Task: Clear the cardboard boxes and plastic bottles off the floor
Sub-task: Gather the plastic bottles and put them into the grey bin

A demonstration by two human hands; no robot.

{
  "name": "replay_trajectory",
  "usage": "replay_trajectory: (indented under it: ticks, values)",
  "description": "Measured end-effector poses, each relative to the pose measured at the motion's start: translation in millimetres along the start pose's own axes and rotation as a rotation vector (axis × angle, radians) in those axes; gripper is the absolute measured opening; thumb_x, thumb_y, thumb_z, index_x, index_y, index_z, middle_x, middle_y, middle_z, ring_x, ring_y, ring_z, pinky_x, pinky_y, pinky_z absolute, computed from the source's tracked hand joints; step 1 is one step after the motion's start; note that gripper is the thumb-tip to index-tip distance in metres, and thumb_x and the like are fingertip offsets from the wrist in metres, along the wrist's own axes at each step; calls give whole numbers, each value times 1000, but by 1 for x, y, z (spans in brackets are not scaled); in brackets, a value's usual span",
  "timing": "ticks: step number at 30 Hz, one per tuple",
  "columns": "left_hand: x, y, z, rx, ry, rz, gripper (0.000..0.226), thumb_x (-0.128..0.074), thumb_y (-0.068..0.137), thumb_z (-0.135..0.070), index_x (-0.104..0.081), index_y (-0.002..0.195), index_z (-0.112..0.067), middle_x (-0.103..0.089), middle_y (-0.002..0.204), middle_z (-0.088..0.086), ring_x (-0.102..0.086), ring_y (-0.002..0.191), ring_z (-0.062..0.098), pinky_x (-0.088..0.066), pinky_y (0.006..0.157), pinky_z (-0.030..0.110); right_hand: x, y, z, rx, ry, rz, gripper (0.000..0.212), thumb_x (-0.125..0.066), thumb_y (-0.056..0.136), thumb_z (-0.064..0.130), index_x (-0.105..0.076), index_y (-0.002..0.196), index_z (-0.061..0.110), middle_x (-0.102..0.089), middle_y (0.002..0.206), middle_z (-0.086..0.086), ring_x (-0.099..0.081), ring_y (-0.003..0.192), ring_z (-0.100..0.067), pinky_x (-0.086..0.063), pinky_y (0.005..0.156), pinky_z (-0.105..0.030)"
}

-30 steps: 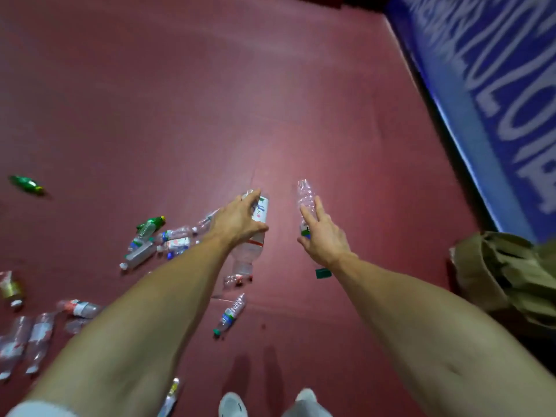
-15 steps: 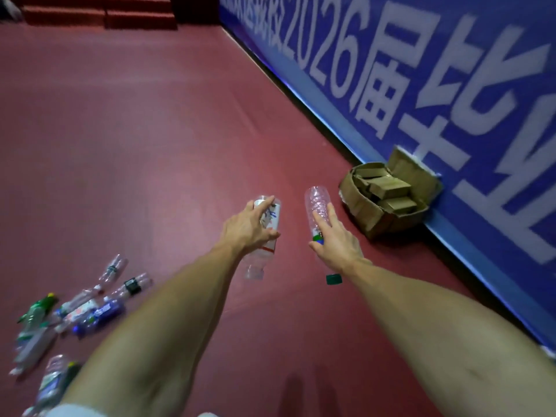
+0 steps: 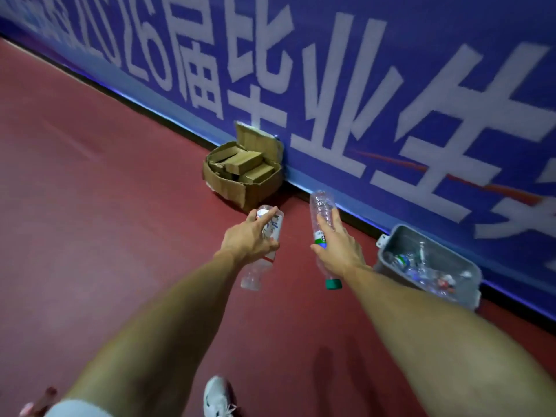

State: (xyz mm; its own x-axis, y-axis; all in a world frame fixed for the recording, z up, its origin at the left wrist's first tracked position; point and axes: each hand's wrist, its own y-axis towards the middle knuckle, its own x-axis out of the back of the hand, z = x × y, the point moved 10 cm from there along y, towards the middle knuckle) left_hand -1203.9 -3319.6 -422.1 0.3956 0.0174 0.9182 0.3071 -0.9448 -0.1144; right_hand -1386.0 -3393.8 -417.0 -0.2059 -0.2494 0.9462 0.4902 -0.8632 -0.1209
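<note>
Both arms are stretched out forward and both hands are loaded. The left hand (image 3: 251, 239) is wrapped round a clear plastic bottle with a white paper label and a red stripe (image 3: 251, 276). The fingers curl over the label, and the smooth, see-through neck points back towards the person. The right hand (image 3: 337, 248) grips a clear, ribbed plastic bottle (image 3: 322, 206) round its lower half. The fingers lie along the ridged wall, a green screw cap (image 3: 333, 283) sticks out below the wrist, and the rounded base points up at the wall. The two bottles are held side by side in the air, apart from each other, above a dark red, matt floor (image 3: 105, 176).

Just ahead of the left hand sits an open brown corrugated cardboard box (image 3: 234, 188). Its front wall is creased and bowed, and one flap leans up against the wall. Smaller flat cardboard boxes (image 3: 243, 162) are stacked loosely inside it.

To the right of the right forearm, tight to the wall, stands a grey rectangular plastic bin with rounded corners (image 3: 421, 236). It holds a heap of crumpled clear bottles (image 3: 421, 266).

Behind it all runs a smooth blue banner with large white characters (image 3: 391, 85). At the bottom edge, a white shoe (image 3: 218, 397) pokes in between the arms.
</note>
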Motion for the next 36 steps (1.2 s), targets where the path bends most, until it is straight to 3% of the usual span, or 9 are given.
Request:
replay_trajectory:
  ticks: [5, 11, 16, 19, 22, 26, 31, 36]
  values:
    - [-36, 87, -115, -168, 27, 68, 81, -58, 89, -53, -11, 155, -50, -15, 166, 3, -55, 126, 32, -50, 92, 38, 46, 20, -118, -198, 20, -67, 75, -58, 99, 35, -13, 159, 34, 15, 167, 5, -38, 141, -31, -42, 105, -41]
    - [-70, 193, -231, -349, 23, 97, 81, -59, 88, -53, -13, 154, -52, -19, 164, -4, -59, 120, 29, -47, 83, 34, 87, 62, -227, -386, 35, -133, 75, -56, 100, 35, -10, 160, 34, 17, 166, 5, -35, 143, -32, -42, 106, -42]
    - [-90, 246, -311, -453, 52, 139, 79, -54, 91, -53, -8, 154, -52, -10, 168, -1, -60, 119, 32, -48, 78, 34, 110, 85, -300, -499, 63, -157, 77, -58, 100, 30, -10, 160, 33, 19, 166, 5, -34, 145, -32, -42, 109, -44]
    - [-106, 268, -358, -535, 70, 174, 81, -57, 91, -53, -7, 154, -52, -8, 168, -1, -57, 123, 33, -50, 86, 39, 120, 95, -337, -509, 46, -137, 79, -58, 100, 29, -7, 160, 34, 21, 166, 5, -33, 145, -31, -44, 108, -44]
    - [-122, 294, -401, -566, 47, 178, 80, -57, 91, -51, -10, 155, -49, -12, 167, -2, -58, 121, 34, -52, 90, 43, 130, 107, -380, -537, 21, -125, 78, -57, 101, 30, -6, 160, 33, 21, 166, 2, -34, 144, -32, -44, 107, -44]
    - [-157, 330, -456, -604, 63, 186, 79, -55, 91, -53, -9, 155, -49, -20, 163, -5, -60, 114, 32, -54, 84, 43, 142, 132, -444, -562, 10, -113, 77, -56, 101, 33, -7, 160, 31, 20, 166, 2, -34, 144, -29, -44, 104, -41]
    - [-210, 386, -513, -538, 74, 217, 80, -57, 90, -55, -10, 155, -49, -23, 159, -9, -59, 114, 30, -54, 84, 43, 150, 177, -530, -527, 45, -82, 74, -53, 102, 35, -7, 160, 32, 19, 166, 4, -39, 140, -29, -48, 97, -40]
    - [-285, 439, -565, -507, 78, 250, 79, -57, 90, -50, -13, 155, -48, -23, 160, -10, -59, 114, 31, -52, 83, 41, 126, 218, -629, -506, 44, -30, 77, -54, 102, 33, -3, 160, 32, 21, 166, 3, -30, 146, -30, -46, 103, -43]
